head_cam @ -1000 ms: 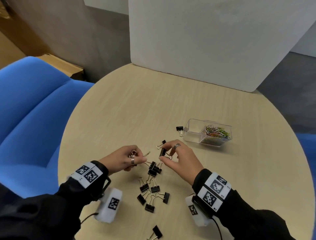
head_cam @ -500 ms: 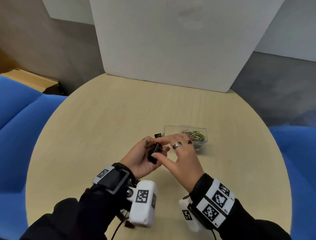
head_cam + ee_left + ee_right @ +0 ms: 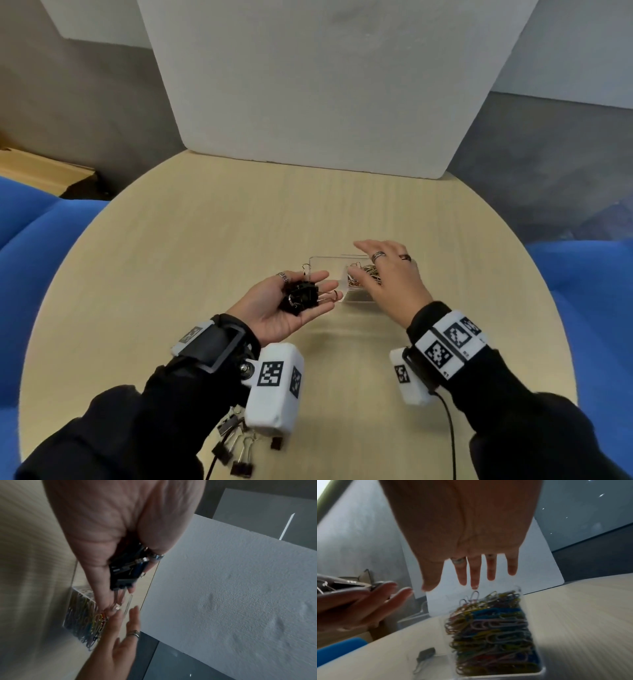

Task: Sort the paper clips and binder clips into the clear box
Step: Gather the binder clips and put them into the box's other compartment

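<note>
Left hand point(image 3: 279, 308) palm up, fingers relaxed, carrying a heap of black binder clips point(image 3: 301, 296) just beside the clear box point(image 3: 325, 265). Right hand point(image 3: 387, 277) flat with straight fingers, holding nothing, hovering over the box's right compartment, full of coloured paper clips point(image 3: 493, 632). One binder clip point(image 3: 425, 655) lying in the left compartment. More binder clips point(image 3: 236, 452) on the tabletop point(image 3: 205, 240) near the front edge, partly hidden by the left wrist.
</note>
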Demonstrator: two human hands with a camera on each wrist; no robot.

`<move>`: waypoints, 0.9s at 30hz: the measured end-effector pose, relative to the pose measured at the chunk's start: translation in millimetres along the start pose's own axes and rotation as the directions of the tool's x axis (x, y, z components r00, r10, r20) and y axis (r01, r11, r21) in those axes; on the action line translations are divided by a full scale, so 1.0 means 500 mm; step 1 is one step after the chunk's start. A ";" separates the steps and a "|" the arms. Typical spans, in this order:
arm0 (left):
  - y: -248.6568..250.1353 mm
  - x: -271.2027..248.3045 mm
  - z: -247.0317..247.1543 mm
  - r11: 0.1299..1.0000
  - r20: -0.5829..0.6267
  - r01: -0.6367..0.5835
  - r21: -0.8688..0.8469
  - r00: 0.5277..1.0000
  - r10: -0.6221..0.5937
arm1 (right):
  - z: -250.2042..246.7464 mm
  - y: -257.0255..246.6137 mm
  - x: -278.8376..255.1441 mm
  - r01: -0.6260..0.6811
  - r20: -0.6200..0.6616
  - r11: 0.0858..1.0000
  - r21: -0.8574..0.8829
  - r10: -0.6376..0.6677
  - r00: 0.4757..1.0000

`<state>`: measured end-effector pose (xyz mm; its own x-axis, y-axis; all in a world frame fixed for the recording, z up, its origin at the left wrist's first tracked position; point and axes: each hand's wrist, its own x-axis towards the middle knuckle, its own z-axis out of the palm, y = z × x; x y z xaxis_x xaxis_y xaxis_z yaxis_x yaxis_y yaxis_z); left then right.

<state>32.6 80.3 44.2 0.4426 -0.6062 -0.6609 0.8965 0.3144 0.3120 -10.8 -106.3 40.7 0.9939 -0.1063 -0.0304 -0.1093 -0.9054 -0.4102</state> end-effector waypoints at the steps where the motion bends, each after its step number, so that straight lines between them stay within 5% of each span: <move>1: 0.005 0.007 0.002 1.000 -0.009 0.002 0.003 1.000 -0.002 | 0.002 0.012 0.010 -0.008 0.108 0.998 -0.058 0.014 0.994; 4: 0.015 0.029 0.012 1.000 -0.027 0.010 -0.003 1.000 -0.010 | 0.008 0.029 0.030 0.005 0.245 0.992 -0.127 0.027 0.969; 18: 0.040 0.046 0.047 1.000 -0.201 0.006 -0.007 0.980 -0.008 | 0.009 0.036 0.046 0.018 0.258 0.998 -0.056 -0.003 0.966; 27: 0.053 0.021 0.045 0.935 -0.284 -0.050 0.351 0.946 0.157 | 0.009 0.036 0.045 0.013 0.265 0.999 -0.040 -0.002 0.964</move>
<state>61.3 65.9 61.0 0.5543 -0.3161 -0.7699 0.8227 0.0684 0.5643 9.8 -123.1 28.4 0.9627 0.0084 -0.2703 -0.0970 -0.9223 -0.3740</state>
